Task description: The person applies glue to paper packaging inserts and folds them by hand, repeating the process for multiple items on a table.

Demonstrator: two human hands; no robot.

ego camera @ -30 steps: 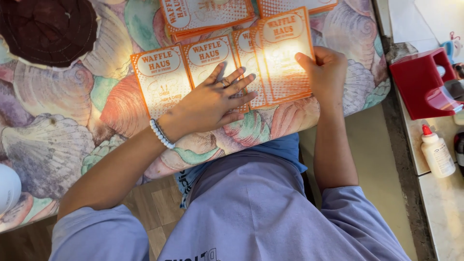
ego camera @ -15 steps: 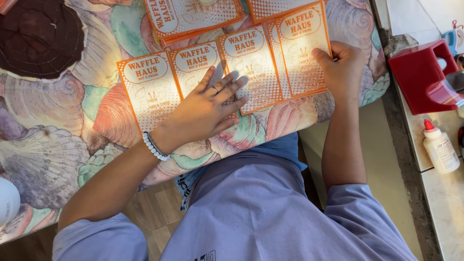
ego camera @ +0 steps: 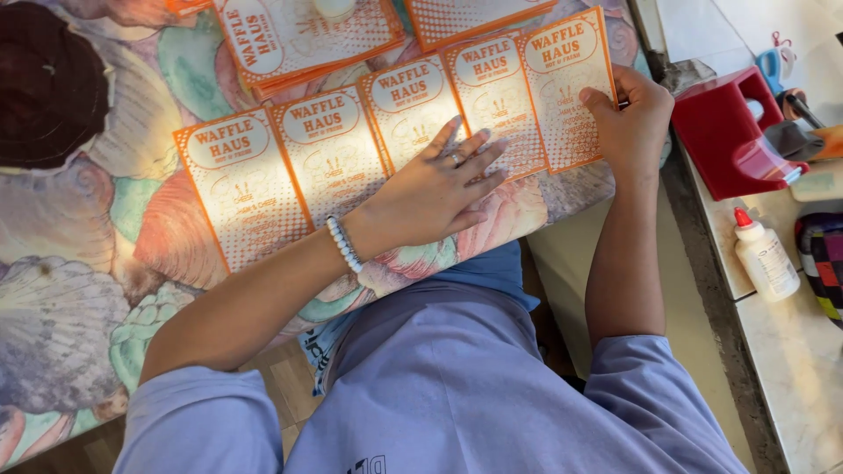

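Several orange-bordered paper cards (ego camera: 329,158) lie in an overlapping row on a table covered with a seashell-patterned cloth (ego camera: 70,290). My left hand (ego camera: 435,189) rests flat with fingers spread, fingertips on the middle cards. It wears a white bead bracelet at the wrist. My right hand (ego camera: 628,110) grips the right edge of the last card (ego camera: 566,88) in the row, thumb on top.
More orange cards (ego camera: 299,35) are stacked at the table's far edge. A dark round mat (ego camera: 48,83) lies far left. To the right stand a red plastic holder (ego camera: 729,136) and a white glue bottle (ego camera: 764,254) on a pale counter (ego camera: 799,369).
The row of cards looks spread wider to the left. My left hand has slid right along the cards; my right hand still holds the rightmost card's edge. The camera view has shifted.
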